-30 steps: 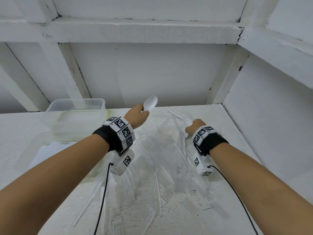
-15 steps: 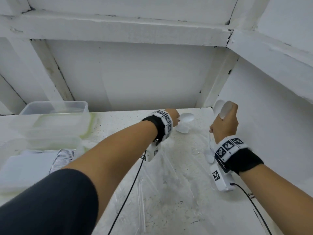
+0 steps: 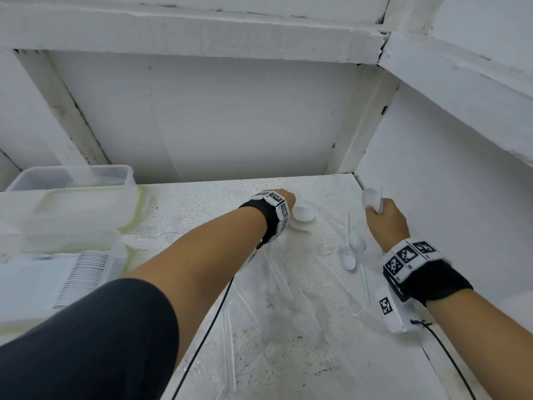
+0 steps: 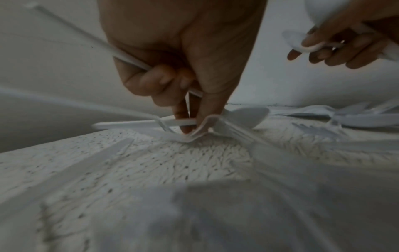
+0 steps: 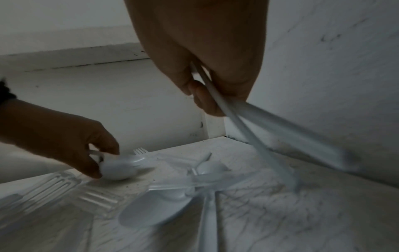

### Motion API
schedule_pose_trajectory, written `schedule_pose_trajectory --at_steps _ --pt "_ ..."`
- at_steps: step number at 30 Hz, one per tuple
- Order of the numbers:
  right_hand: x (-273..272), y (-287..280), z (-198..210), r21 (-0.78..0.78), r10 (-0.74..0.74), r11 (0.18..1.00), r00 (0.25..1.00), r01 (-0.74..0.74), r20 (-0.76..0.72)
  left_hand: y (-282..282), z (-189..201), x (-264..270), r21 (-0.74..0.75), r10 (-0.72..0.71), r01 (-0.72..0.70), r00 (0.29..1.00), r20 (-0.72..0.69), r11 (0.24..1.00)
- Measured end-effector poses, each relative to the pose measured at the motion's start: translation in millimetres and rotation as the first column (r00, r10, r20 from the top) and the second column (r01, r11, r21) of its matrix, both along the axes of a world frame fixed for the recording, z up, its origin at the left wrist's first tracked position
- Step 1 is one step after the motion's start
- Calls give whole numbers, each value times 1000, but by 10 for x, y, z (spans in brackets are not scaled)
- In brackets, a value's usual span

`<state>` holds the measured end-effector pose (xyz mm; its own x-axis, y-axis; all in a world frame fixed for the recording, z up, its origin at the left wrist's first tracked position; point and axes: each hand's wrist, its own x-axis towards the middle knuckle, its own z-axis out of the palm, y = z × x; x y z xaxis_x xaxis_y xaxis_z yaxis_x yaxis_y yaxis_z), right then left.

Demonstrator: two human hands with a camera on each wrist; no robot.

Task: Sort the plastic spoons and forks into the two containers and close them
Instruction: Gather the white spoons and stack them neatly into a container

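Note:
White plastic spoons [image 3: 353,251] and clear forks [image 3: 278,274] lie scattered on the white table [image 3: 202,203]. My left hand [image 3: 288,203] reaches across to the far middle. It keeps one spoon handle [image 4: 129,59] in its curled fingers, and thumb and forefinger pinch another white spoon [image 4: 246,117] lying on the table. My right hand [image 3: 380,209] is raised near the right wall and grips a few white spoons [image 3: 370,197], whose handles [image 5: 254,129] hang below the fist. Clear containers [image 3: 72,177] stand at the far left.
A lid with a green seal [image 3: 86,203] lies on the left containers, and a stack of cutlery [image 3: 82,272] sits in the nearest one. The right wall [image 3: 447,183] is close to my right hand. A low shelf beam [image 3: 202,33] runs overhead.
My left hand went from holding a spoon up over the middle to reaching right and down onto a spoon on the table. My right hand lifted its spoons off the pile toward the right wall.

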<state>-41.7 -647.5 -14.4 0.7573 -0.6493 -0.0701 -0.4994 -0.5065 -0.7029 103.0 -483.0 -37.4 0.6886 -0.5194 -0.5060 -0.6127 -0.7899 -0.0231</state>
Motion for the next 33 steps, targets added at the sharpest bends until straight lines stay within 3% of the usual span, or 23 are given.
schedule_pose_trajectory --at_steps 5,9,12,16,19,22,26,29,31,33 --pt "2 -124 -89 60 56 997 981 -45 -187 170 227 -273 -153 9 -16 999 -47 988" --pt "1 -50 -42 -103 12 993 933 -52 -358 338 330 -395 -302 78 -96 994 -71 948" --pt "-24 57 -70 -133 44 982 846 -134 -532 485 352 -408 -413 118 -149 988 -101 898" --pt "-64 155 -118 -141 58 978 844 -156 -533 613 380 -464 -490 139 -205 976 -169 848" --pt "-79 199 -55 -75 96 986 875 -149 -474 592 384 -536 -507 131 -204 976 -176 838" --pt "-76 200 10 -66 28 996 923 -58 -385 492 408 -637 -547 113 -201 975 -191 813" --pt "-82 147 93 -48 -125 991 991 123 -43 283 468 -866 -609 27 -166 973 -231 775" --pt "-93 87 142 97 -211 976 958 195 195 99 442 -1034 -572 -97 -33 976 -196 820" --pt "-109 67 182 176 -226 967 940 185 254 -6 390 -1110 -528 -159 56 976 -151 847" --pt "-123 56 224 154 -196 975 948 161 251 -86 344 -1171 -501 -173 73 972 -157 862"
